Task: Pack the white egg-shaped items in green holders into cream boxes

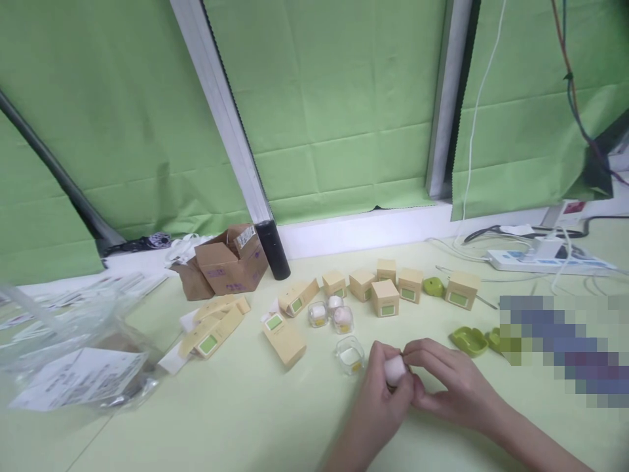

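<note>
Both my hands meet low in the middle of the view over a pale green table [236,419]. My left hand [381,393] and my right hand [449,380] are closed together on a small white rounded lid [394,370]. Just to the left of them stands a small clear glass jar [350,355] with no lid. Two more small jars with white lids [331,313] stand further back. Several small tan cartons with green labels [386,296] stand in a row behind them, and others lie flat or tipped over [284,337] to the left.
An open brown cardboard box [230,262] and a black cylinder [274,250] stand at the back. A clear plastic bag with papers [73,354] lies at left. Green plastic pieces [469,339] lie at right, with a power strip and cables [540,259] behind. Green cloth covers the wall.
</note>
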The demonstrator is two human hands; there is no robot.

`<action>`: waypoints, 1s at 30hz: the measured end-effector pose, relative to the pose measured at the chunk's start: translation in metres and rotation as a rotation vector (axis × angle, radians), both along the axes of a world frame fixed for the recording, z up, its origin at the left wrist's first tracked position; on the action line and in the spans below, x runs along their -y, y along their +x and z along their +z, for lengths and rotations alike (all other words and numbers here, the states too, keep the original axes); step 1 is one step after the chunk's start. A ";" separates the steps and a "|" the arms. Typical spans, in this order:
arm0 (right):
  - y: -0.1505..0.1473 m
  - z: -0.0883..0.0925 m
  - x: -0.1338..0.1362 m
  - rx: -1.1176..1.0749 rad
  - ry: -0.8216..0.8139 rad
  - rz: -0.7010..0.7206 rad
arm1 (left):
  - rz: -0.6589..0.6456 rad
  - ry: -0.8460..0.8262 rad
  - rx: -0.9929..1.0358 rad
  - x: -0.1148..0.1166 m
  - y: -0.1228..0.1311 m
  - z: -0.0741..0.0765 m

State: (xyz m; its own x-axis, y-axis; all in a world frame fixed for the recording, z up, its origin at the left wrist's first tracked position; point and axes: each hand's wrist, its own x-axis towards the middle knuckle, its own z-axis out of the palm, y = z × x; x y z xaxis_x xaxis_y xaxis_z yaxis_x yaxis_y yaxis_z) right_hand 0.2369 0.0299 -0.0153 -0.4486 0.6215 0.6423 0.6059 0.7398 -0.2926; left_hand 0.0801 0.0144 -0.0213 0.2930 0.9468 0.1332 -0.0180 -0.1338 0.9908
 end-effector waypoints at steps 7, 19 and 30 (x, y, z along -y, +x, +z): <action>0.003 0.009 0.001 -0.302 -0.336 0.112 | -0.074 -0.079 0.114 0.002 -0.003 0.006; 0.007 0.003 -0.016 -0.706 -0.683 -0.060 | 0.174 0.040 -0.561 -0.018 -0.056 0.019; -0.013 0.003 0.000 -0.179 -0.662 0.202 | -0.095 -0.039 -0.260 -0.007 -0.027 -0.001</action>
State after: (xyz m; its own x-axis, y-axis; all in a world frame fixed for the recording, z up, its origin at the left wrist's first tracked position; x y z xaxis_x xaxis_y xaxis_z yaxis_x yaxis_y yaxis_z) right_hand 0.2237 0.0304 -0.0125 -0.5189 0.8224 0.2334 0.3763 0.4649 -0.8015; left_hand 0.0535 0.0209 -0.0220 0.3999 0.9165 0.0060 0.2267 -0.1052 0.9683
